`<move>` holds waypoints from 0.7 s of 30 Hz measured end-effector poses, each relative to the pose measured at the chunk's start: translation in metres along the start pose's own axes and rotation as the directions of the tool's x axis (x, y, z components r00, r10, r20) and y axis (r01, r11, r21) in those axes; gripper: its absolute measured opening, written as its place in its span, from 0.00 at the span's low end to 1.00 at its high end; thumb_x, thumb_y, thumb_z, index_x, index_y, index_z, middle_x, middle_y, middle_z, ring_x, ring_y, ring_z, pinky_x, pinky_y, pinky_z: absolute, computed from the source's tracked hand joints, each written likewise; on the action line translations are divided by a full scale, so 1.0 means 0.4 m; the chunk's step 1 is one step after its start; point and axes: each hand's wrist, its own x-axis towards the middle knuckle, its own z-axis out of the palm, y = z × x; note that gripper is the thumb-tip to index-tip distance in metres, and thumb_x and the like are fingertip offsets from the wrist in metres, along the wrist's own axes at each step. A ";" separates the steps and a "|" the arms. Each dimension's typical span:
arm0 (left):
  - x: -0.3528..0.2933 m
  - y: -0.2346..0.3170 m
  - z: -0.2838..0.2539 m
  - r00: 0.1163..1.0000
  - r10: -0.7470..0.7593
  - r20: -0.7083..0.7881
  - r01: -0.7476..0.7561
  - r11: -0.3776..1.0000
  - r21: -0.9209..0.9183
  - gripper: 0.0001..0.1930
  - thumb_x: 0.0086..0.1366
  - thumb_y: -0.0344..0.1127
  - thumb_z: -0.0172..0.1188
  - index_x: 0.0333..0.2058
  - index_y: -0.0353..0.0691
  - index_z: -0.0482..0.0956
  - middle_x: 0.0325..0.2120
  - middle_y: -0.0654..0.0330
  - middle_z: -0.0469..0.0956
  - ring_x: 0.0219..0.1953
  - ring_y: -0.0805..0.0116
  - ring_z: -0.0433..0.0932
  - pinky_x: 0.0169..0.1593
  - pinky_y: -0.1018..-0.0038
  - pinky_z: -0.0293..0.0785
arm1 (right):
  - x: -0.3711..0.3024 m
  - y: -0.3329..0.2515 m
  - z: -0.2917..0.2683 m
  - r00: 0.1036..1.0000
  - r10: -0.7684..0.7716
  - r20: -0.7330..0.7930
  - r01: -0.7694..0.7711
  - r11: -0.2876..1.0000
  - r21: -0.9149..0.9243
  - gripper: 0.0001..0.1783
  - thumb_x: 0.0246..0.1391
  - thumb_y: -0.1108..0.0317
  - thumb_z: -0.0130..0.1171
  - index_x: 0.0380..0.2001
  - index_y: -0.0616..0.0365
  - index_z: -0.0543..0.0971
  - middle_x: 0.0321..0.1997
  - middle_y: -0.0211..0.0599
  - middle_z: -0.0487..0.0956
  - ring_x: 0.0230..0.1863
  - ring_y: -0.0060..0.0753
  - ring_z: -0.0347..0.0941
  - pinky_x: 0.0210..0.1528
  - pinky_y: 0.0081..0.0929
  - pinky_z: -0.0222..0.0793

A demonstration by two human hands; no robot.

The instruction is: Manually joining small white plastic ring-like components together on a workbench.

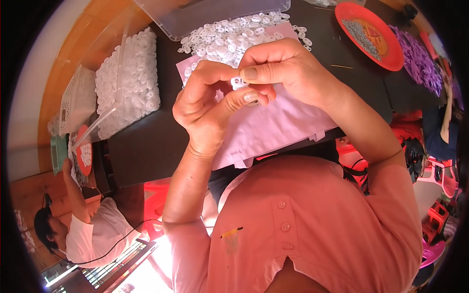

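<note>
Between my two hands sits a small white plastic piece with holes [239, 82], raised above a pink cloth [283, 119]. My left hand [207, 100] pinches it from below and the left, thumb and fingers closed. From above and the right, my right hand [281, 68] presses thumb and forefinger together at its upper edge. Whether a tiny part is also in the right fingertips is hidden. Beyond my hands, a loose heap of like white pieces [220, 41] lies on the cloth and the dark table [141, 163].
A clear bin of white pieces [129, 73] stands at the left. At the far right are a red plate [388, 56] of small grey metal parts [359, 36] and a purple pile [415, 58]. A co-worker [97, 227] sits at lower left. Red stools [435, 217] stand at right.
</note>
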 end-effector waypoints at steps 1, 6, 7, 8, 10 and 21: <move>0.001 0.001 -0.001 1.000 0.003 -0.002 -0.003 1.000 0.004 0.16 0.50 0.21 0.71 0.36 0.31 0.76 0.33 0.58 0.78 0.32 0.73 0.72 0.40 0.76 0.70 | 0.002 0.004 -0.002 1.000 -0.003 0.004 0.003 1.000 -0.001 0.13 0.62 0.65 0.56 0.29 0.65 0.78 0.21 0.29 0.74 0.21 0.19 0.70 0.26 0.17 0.64; -0.001 0.036 -0.012 0.977 -0.058 -0.207 0.083 0.990 0.113 0.17 0.47 0.15 0.70 0.36 0.31 0.77 0.33 0.59 0.78 0.30 0.74 0.72 0.35 0.80 0.68 | 0.018 0.015 0.002 0.993 -0.015 -0.115 0.017 1.000 0.012 0.12 0.62 0.64 0.55 0.33 0.63 0.79 0.20 0.27 0.73 0.22 0.19 0.71 0.26 0.16 0.63; 0.007 0.055 -0.017 0.951 -0.087 -0.298 0.130 0.983 0.128 0.15 0.47 0.14 0.67 0.36 0.30 0.77 0.31 0.57 0.78 0.26 0.73 0.73 0.28 0.80 0.68 | 0.017 0.020 -0.015 0.987 -0.018 -0.158 0.020 1.000 0.008 0.11 0.60 0.64 0.56 0.33 0.62 0.80 0.20 0.27 0.74 0.22 0.20 0.71 0.26 0.17 0.64; 0.025 0.092 -0.025 0.927 -0.033 -0.372 0.069 0.994 0.082 0.13 0.49 0.15 0.63 0.35 0.28 0.77 0.29 0.54 0.78 0.23 0.71 0.74 0.23 0.79 0.68 | 0.014 0.025 -0.024 0.982 -0.016 -0.191 0.018 1.000 0.013 0.11 0.57 0.65 0.57 0.33 0.61 0.82 0.21 0.27 0.75 0.22 0.20 0.71 0.26 0.18 0.65; 0.085 0.169 -0.070 0.912 0.120 -0.392 -0.094 0.992 0.084 0.11 0.47 0.14 0.58 0.33 0.24 0.76 0.27 0.48 0.78 0.20 0.68 0.73 0.22 0.78 0.67 | -0.001 0.008 -0.028 0.967 -0.036 -0.252 0.031 0.999 -0.026 0.10 0.58 0.65 0.56 0.32 0.62 0.80 0.19 0.28 0.74 0.22 0.22 0.72 0.25 0.20 0.63; 0.115 0.151 -0.217 0.959 0.281 -0.022 -0.086 0.368 0.926 0.10 0.54 0.27 0.70 0.36 0.38 0.83 0.30 0.65 0.77 0.28 0.78 0.74 0.28 0.80 0.71 | -0.004 -0.033 -0.015 0.933 -0.001 -0.360 0.029 0.997 0.075 0.10 0.60 0.70 0.55 0.28 0.64 0.78 0.19 0.30 0.73 0.20 0.23 0.72 0.23 0.17 0.62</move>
